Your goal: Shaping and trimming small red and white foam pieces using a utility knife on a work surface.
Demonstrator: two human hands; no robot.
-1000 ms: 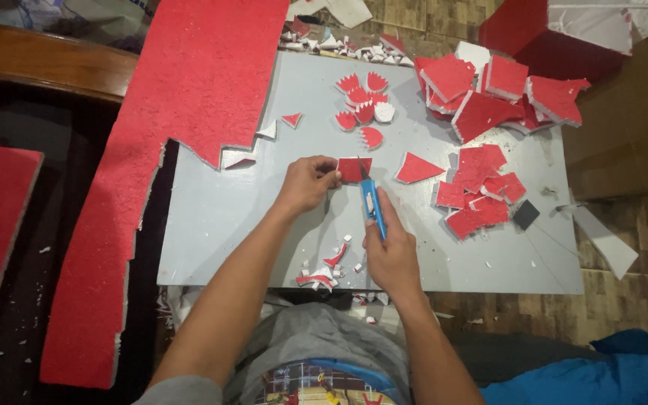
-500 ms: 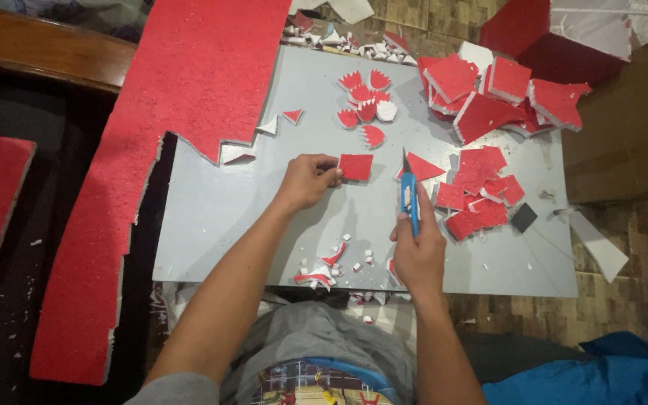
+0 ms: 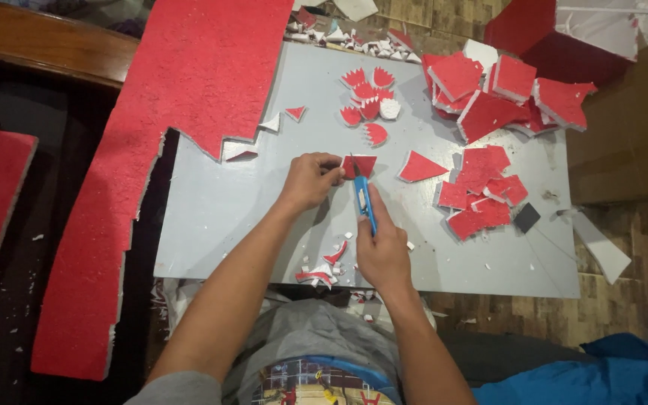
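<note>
Looking down from the head camera, we see the right hand (image 3: 384, 251) with its grip clenched around a blue craft knife (image 3: 365, 204), the blade end pointing away from the body and meeting the near edge of a small red foam piece (image 3: 359, 166). The left hand (image 3: 310, 180) has its fingers curled, pinching that same piece at its left side and pressing it onto the grey worktop (image 3: 219, 217). Both forearms reach forward from the lap, the left one slanting in from the lower left, the right one rising almost straight.

Just below the hands, near the worktop's front edge, lie red and white offcuts (image 3: 322, 268). Beyond the held piece we see a cluster of small red scalloped shapes (image 3: 369, 105), and to its right a red wedge (image 3: 420, 167). Further right sit flat red squares (image 3: 481, 191) beside a small dark square (image 3: 526, 217), with a heap of thicker red foam blocks (image 3: 504, 90) behind them. A long red foam sheet (image 3: 166, 135) with a jagged cut edge overlaps the worktop's left side. Nothing lies between the hands and the piece.
</note>
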